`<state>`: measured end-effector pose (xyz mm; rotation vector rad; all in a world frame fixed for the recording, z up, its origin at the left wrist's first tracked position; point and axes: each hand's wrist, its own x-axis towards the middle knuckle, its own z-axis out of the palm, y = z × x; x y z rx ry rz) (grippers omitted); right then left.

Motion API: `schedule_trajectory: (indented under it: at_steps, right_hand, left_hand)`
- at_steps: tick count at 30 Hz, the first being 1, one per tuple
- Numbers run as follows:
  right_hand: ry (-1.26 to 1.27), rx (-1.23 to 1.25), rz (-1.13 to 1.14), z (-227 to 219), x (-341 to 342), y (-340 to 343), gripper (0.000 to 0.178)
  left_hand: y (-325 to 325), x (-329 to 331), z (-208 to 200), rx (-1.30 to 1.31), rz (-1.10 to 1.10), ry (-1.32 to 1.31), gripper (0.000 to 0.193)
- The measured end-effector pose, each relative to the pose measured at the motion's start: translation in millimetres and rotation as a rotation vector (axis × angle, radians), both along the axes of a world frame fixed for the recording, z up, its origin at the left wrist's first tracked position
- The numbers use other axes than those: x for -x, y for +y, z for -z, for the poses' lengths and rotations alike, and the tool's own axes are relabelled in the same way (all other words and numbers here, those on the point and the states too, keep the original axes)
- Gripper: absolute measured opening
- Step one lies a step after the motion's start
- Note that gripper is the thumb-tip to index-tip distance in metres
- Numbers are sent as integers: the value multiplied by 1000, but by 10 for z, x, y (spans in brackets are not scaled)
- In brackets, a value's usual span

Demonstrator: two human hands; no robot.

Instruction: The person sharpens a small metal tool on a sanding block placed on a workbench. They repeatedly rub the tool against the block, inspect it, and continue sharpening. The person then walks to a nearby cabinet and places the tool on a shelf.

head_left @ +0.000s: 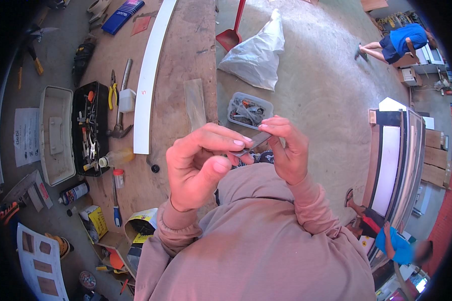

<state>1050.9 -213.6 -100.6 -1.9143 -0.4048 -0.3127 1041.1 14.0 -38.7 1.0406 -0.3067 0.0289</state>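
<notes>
One dark strip (257, 142) is held in front of the chest, slanting from near left to far right between the left hand (195, 163) and the right hand (289, 151). Both forearms, in pinkish sleeves (310, 200), rise from the near side and bend inward, so the fingertips face each other. The left hand is turned with its palm toward the right, index and middle fingers stretched forward and bent at the knuckles. Its grip is partly closed: fingertips touch the strip's near left end, another fingertip shows just below it, and the thumb stands apart; I cannot tell how firmly this grip presses. The right hand is upright, its wrist low and fingers bent over to the left. Its grip is pinched together on the strip's far right end. Just beyond the hands is a tub (232, 111) of small parts, with a white bag (258, 56) farther off. To the left, a long white board (154, 60), pliers (113, 95) and a hammer (120, 110) lie on the wooden counter (183, 47).
</notes>
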Motion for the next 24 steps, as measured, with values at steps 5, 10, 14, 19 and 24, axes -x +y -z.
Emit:
schedule_trajectory:
  at_steps: [5,10,14,19,24]
  right_hand:
    - [7,14,-9,13,23,2,18]
    - [32,2,3,9,70,8,19]
    - [54,-11,11,24,108,31,20]
    - [139,-35,-4,62,148,17,18]
    - [368,59,-160,143,216,7,18]
  left_hand:
    - [16,22,-16,-32,-12,98,18]
    - [8,41,-10,-41,-17,122,17]
    - [-5,35,4,-9,-12,112,14]
    - [9,43,40,-16,-15,121,12]
    - [6,111,281,-21,-136,360,9]
